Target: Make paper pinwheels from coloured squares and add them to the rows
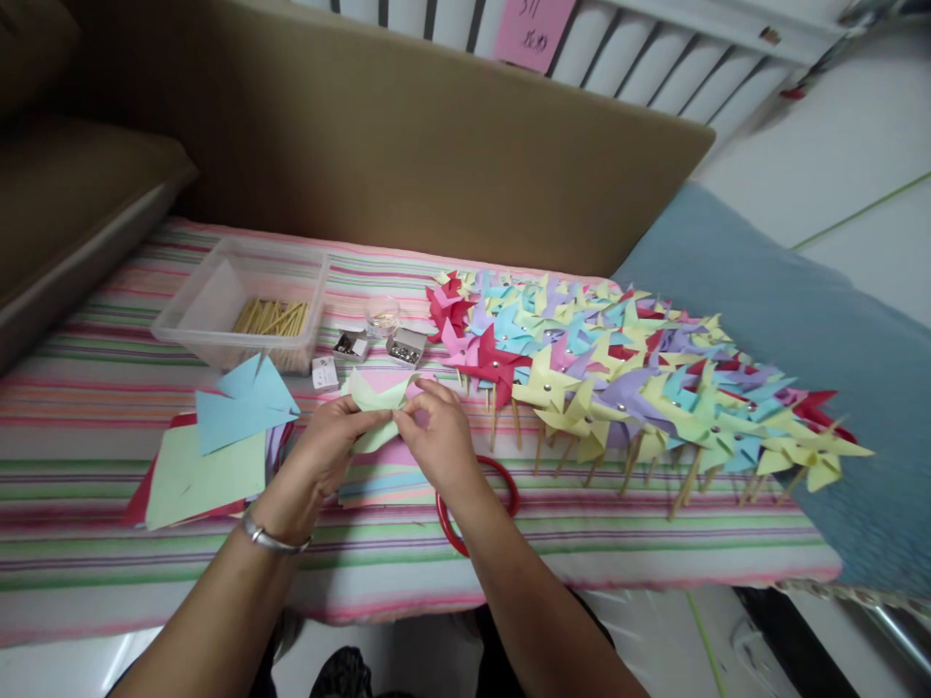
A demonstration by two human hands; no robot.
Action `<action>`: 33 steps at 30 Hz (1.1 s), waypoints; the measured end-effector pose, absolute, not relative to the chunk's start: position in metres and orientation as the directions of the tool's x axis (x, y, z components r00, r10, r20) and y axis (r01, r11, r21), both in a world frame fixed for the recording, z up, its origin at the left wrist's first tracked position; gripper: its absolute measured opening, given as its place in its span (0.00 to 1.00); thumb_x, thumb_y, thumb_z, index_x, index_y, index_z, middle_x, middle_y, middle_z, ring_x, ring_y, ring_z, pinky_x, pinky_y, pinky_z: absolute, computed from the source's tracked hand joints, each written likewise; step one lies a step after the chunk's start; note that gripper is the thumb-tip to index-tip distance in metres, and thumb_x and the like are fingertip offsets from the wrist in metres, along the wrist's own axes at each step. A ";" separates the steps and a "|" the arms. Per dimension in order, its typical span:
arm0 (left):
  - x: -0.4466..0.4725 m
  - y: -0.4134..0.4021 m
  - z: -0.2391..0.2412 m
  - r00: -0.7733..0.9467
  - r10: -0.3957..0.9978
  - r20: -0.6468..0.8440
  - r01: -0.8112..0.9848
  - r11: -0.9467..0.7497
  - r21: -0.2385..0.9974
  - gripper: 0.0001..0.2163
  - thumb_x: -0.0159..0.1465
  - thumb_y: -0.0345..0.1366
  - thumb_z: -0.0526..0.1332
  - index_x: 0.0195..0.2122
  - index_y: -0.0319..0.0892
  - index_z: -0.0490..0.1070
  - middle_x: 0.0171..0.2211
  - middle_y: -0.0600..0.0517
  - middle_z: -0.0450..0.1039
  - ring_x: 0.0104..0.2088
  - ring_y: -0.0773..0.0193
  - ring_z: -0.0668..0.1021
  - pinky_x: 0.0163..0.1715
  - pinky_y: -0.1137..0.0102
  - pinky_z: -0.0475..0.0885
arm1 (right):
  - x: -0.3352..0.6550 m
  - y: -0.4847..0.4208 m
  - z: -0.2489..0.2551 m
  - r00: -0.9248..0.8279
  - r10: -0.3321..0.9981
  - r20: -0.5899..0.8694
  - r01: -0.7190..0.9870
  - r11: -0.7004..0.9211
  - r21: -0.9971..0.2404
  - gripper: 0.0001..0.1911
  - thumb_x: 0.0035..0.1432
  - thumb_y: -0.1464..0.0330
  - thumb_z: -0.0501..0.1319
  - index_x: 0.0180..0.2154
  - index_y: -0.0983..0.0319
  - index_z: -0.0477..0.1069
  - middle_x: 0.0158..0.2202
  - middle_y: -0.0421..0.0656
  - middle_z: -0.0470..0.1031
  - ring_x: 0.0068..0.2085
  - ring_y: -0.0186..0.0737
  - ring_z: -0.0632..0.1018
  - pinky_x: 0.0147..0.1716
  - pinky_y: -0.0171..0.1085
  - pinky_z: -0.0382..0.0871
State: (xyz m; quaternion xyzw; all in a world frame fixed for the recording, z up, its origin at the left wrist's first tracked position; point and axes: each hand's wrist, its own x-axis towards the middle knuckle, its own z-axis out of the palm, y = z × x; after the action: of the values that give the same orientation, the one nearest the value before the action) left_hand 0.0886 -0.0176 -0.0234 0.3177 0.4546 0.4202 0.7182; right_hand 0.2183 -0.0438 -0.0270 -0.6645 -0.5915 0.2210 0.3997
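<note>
Between my two hands is a pale green paper square [374, 390] with its corners curled inward. My left hand [336, 433] pinches it from the left, thumb lying across the front. From the right, my right hand [436, 433] grips the same paper with fingertips pressed near its middle. Under the hands lies a stack of coloured paper [385, 477] in pink, blue and other colours. Red-handled scissors [452, 533] lie partly hidden beneath my right wrist. To the left, cut blue paper [243, 405] rests on a pile topped with a light green sheet [208, 477].
A clear plastic bin [189, 308] holds wooden sticks [271, 317]. Small boxes of metal fasteners [405, 347] and a round clear tub [382, 315] stand beside it. Many finished pinwheels [626, 383] crowd the right side of the striped cloth [87, 485]. A brown cushion backs everything.
</note>
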 end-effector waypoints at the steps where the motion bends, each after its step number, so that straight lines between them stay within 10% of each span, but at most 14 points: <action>1: 0.089 -0.018 -0.024 0.226 0.894 -0.387 -0.315 0.443 0.839 0.13 0.38 0.31 0.72 0.28 0.37 0.78 0.25 0.50 0.78 0.24 0.66 0.74 0.25 0.73 0.65 | 0.218 -0.044 -0.027 0.201 0.962 0.183 0.613 0.022 -0.790 0.05 0.49 0.72 0.64 0.23 0.60 0.71 0.49 0.49 0.72 0.55 0.50 0.69 0.55 0.49 0.58; 7: 0.086 -0.014 -0.024 0.190 0.905 -0.381 -0.320 0.424 0.847 0.08 0.40 0.31 0.71 0.23 0.37 0.76 0.19 0.54 0.75 0.18 0.70 0.70 0.20 0.75 0.62 | 0.220 -0.045 -0.022 0.204 0.966 0.159 0.502 0.036 -0.864 0.02 0.51 0.69 0.62 0.27 0.60 0.71 0.44 0.47 0.75 0.53 0.46 0.71 0.54 0.46 0.59; 15: 0.086 -0.016 -0.026 0.231 0.903 -0.363 -0.343 0.424 0.838 0.08 0.43 0.32 0.70 0.26 0.37 0.77 0.22 0.51 0.77 0.21 0.68 0.74 0.24 0.75 0.66 | 0.221 -0.045 -0.022 0.074 0.966 -0.249 -0.217 -0.228 -0.949 0.16 0.45 0.64 0.66 0.37 0.64 0.71 0.35 0.43 0.76 0.38 0.40 0.76 0.40 0.37 0.68; 33: 0.057 -0.010 -0.010 0.039 0.957 -0.287 -0.416 0.276 0.866 0.11 0.42 0.31 0.71 0.28 0.36 0.77 0.25 0.50 0.78 0.22 0.67 0.75 0.24 0.74 0.67 | 0.223 -0.046 -0.032 0.023 0.990 -0.139 -0.057 -0.137 -0.989 0.16 0.48 0.62 0.65 0.39 0.62 0.74 0.37 0.44 0.79 0.39 0.41 0.78 0.42 0.39 0.70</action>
State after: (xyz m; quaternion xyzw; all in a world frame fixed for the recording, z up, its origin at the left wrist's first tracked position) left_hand 0.0569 -0.0098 -0.0099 0.2971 0.4551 0.5230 0.6566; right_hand 0.2234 -0.0457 -0.0320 -0.5259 -0.4435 0.5403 0.4845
